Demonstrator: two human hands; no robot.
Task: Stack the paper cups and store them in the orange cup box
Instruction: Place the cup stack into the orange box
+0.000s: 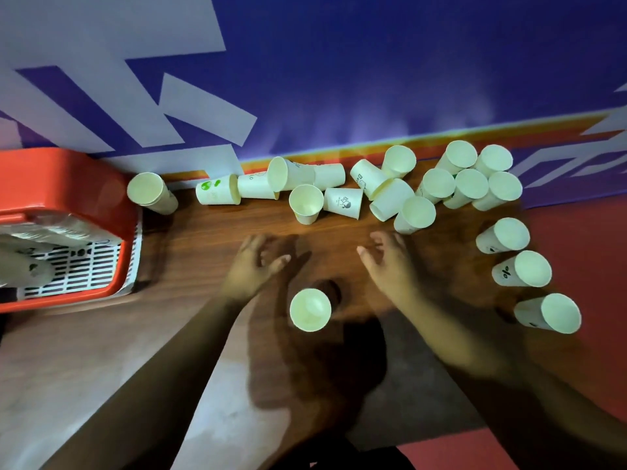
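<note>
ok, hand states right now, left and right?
Left hand: open, holding nothing.
Right hand: open, holding nothing.

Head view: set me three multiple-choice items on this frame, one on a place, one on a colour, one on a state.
1. Where is the orange plastic cup box? A: left end of the brown wooden table. B: its right end. C: on the floor.
2. What colour is the backdrop behind the white paper cups? A: green. B: yellow. C: blue with pale shapes.
3. The left hand and right hand are: A: both gripping cups. B: both open, empty. C: both inside the box.
Answers: A, the box fills the frame's left edge; C, a blue panel rises behind the cups; B, neither hand holds anything.
</note>
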